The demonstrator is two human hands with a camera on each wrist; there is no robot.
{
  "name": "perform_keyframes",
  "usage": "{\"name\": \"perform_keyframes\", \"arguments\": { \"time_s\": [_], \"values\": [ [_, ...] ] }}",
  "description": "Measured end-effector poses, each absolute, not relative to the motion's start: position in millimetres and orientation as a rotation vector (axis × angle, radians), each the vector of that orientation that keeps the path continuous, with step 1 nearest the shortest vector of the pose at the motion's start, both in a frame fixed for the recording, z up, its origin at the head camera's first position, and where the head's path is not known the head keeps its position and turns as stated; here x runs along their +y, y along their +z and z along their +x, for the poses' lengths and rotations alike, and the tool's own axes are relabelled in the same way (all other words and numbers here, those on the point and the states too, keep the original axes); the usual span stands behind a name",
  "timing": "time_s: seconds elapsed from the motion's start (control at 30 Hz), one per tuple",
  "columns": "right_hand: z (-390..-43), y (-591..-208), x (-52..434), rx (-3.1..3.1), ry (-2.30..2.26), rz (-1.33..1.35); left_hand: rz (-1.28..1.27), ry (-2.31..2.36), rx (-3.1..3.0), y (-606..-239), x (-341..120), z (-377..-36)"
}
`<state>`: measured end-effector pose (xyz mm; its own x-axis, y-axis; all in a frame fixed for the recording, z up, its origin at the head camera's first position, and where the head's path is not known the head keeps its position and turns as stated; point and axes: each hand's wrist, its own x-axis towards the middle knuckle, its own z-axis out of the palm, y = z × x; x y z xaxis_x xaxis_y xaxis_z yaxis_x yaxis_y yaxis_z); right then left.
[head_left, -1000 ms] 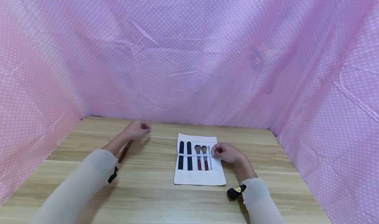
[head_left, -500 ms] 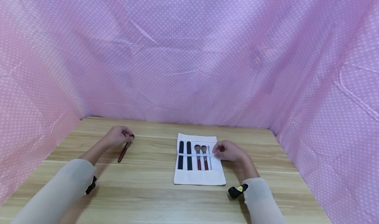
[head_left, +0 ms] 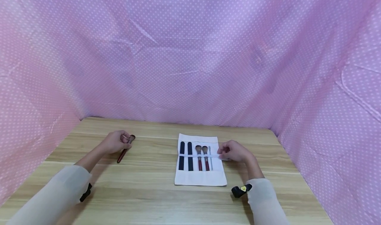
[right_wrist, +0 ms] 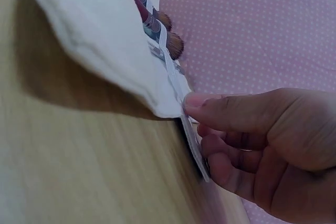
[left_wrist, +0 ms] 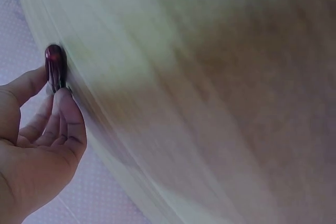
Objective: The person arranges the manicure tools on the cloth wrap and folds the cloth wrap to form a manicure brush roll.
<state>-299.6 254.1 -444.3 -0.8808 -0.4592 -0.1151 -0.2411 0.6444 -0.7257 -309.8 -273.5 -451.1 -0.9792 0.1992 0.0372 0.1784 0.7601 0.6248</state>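
At the left of the table my left hand (head_left: 115, 142) pinches a makeup brush (head_left: 121, 156) between thumb and fingers. Its dark red handle (left_wrist: 54, 59) shows in the left wrist view, while the fingers cover part of the ferrule. A white fabric brush roll (head_left: 198, 179) lies unfolded at the centre. Behind its elastic band sit two black flat strips (head_left: 190, 163), two red-handled makeup brushes (head_left: 207, 165) and a thin metal tool (head_left: 211, 163). My right hand (head_left: 234, 151) holds the white strap (right_wrist: 194, 146) between thumb and fingers at the roll's right edge.
The wooden table (head_left: 154, 202) runs back to a pink polka-dot cloth (head_left: 190, 69), which hangs behind it and along both sides. Wood surface lies between the left hand and the brush roll.
My left hand has drawn back to the left and taken hold of the makeup brush, which shifts slightly. My right hand has moved a little to the right, pulling the strap out from the roll.
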Motion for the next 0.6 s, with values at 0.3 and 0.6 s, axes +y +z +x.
{"name": "perform_keyframes", "arguments": {
  "time_s": [0.3, 0.6],
  "values": [
    [-300.5, -446.0, 254.0, 2.621, -1.026, -0.605, 0.355, 0.983, 2.983, -450.2, -265.6, -309.3],
    [-301.3, -447.8, 251.3, 2.638, -0.994, -0.591, 0.315, 1.180, 2.816, -440.6, -244.2, -316.4]
  ]
}}
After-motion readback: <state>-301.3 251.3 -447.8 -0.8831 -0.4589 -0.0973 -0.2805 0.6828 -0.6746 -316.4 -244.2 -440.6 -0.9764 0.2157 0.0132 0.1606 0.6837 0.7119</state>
